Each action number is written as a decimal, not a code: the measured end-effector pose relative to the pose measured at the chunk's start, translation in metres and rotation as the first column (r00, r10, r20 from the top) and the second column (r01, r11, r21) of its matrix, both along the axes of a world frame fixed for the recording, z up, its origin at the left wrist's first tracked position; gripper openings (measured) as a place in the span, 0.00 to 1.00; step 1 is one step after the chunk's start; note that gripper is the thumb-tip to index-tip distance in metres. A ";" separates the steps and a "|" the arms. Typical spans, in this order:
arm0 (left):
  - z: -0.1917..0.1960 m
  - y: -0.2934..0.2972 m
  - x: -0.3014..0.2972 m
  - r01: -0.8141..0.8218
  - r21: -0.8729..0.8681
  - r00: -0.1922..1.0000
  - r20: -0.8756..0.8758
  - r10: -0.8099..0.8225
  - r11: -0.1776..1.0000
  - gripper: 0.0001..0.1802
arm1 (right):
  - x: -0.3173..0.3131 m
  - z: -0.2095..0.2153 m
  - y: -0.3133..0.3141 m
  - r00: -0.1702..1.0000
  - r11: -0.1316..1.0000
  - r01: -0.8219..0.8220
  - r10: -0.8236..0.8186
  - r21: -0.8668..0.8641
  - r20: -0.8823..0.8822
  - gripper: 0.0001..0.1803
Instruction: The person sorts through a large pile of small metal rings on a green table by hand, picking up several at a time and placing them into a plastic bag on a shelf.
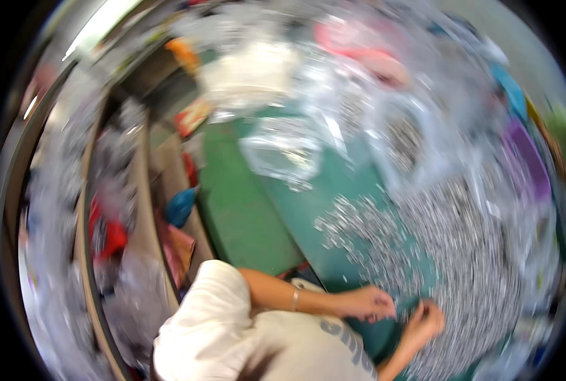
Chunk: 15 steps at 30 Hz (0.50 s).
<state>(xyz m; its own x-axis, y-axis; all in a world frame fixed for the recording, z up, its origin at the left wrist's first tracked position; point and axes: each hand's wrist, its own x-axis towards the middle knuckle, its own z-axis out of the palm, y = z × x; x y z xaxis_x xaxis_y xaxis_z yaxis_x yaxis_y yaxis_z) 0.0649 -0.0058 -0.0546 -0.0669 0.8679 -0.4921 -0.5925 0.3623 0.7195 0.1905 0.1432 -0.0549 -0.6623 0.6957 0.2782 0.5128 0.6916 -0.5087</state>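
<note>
A: What takes up the most room before the person?

B: The green tabletop [248, 222], and on its right-hand side a broad heap [480, 273] of small silvery pieces [467, 311], densely packed and running down toward the near edge.

A: And next in size?

B: A looser scatter [368, 241] of similar-looking pieces, just left of the heap, thin enough in places for the surface to show through. Beyond it sits a clear bag [283, 152]; its contents are too blurred to name.

A: Where are the hands?

B: Low at the near end of the scatter, close together and beside the heap. The left hand [367, 303] has its fingers curled inward; the right hand [426, 320] has its fingertips drawn together, pinch-like. Whether either grips a piece cannot be told through the blur.

A: How would such close finger work go best?

B: Judging by the pose, with both hands low and near each other, so a dropped piece lands among its fellows. The thin scatter should be easier to pick from than the heap, since pieces lie looser there. A light fingertip pinch probably suits such slim bits best.
</note>
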 end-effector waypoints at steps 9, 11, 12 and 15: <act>0.000 -0.026 0.014 -0.244 0.378 0.709 -0.559 0.431 0.893 0.15 | -0.011 0.062 -0.057 0.876 0.864 -0.470 0.430 -0.181 -0.219 0.04; 0.010 -0.040 0.015 -0.288 0.371 0.635 -0.617 0.466 0.883 0.13 | -0.016 0.068 -0.066 0.838 0.828 -0.532 0.484 -0.175 -0.253 0.04; 0.007 -0.045 0.018 -0.339 0.414 0.598 -0.599 0.533 0.845 0.13 | -0.019 0.071 -0.071 0.820 0.811 -0.557 0.506 -0.176 -0.268 0.04; 0.004 -0.064 0.019 -0.398 0.475 0.517 -0.591 0.620 0.785 0.12 | -0.024 0.066 -0.078 0.756 0.751 -0.646 0.603 -0.138 -0.255 0.07</act>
